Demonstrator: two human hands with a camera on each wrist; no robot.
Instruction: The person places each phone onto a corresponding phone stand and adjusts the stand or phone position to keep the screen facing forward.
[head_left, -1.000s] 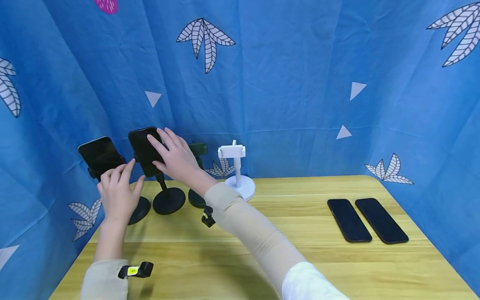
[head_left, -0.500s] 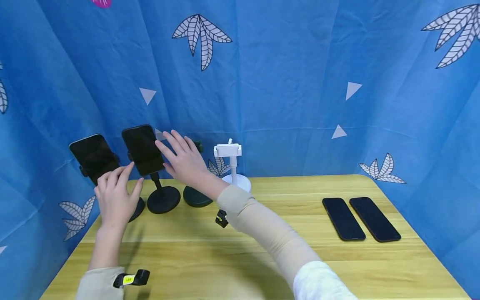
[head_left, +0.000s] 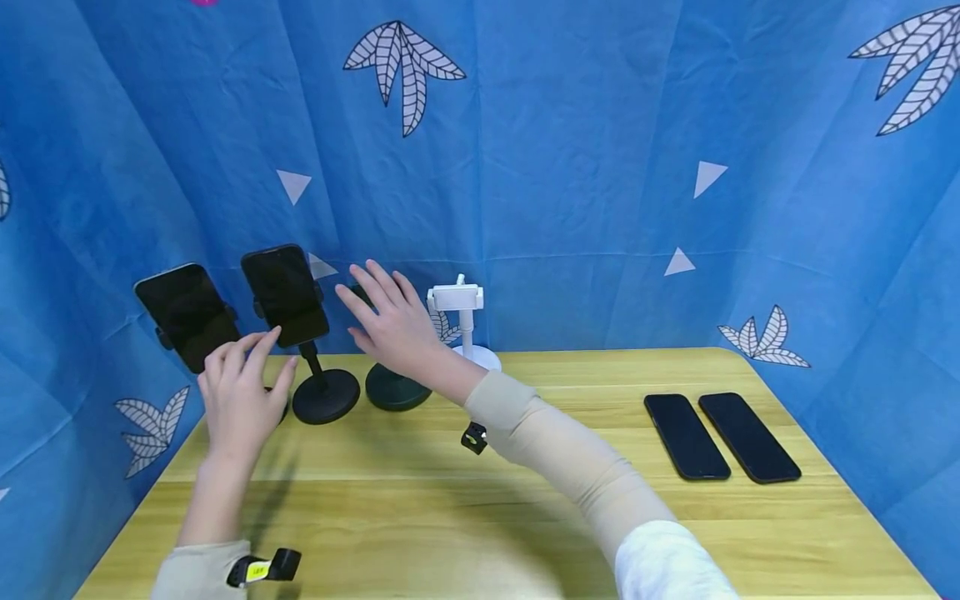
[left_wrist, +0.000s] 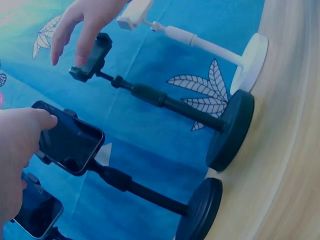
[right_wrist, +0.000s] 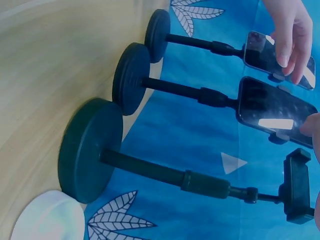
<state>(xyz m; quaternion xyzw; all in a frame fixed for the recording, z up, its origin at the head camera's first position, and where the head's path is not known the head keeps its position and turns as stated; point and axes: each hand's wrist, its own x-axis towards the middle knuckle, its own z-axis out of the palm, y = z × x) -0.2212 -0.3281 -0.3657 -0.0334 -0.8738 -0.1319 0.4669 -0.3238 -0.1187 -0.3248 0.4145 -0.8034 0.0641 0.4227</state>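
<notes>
Two black smartphones, the left phone and the second phone, sit upright in the clamps of black phone stands. My left hand is held in front of them, fingers loosely bent and gripping nothing. It partly hides the left phone and that stand's base. My right hand hovers by the dark green phone stand, fingers spread, covering most of its clamp in the head view. In the left wrist view, the right fingertips overlap the green clamp, which carries no phone.
A white phone stand with a bare clamp stands right of the green one. Two more phones, one beside the other, lie flat on the wooden table at right. A blue patterned curtain hangs behind.
My right hand has left the second phone and moved right to the green stand. That phone stays in its clamp. The left hand remains near the left stands.
</notes>
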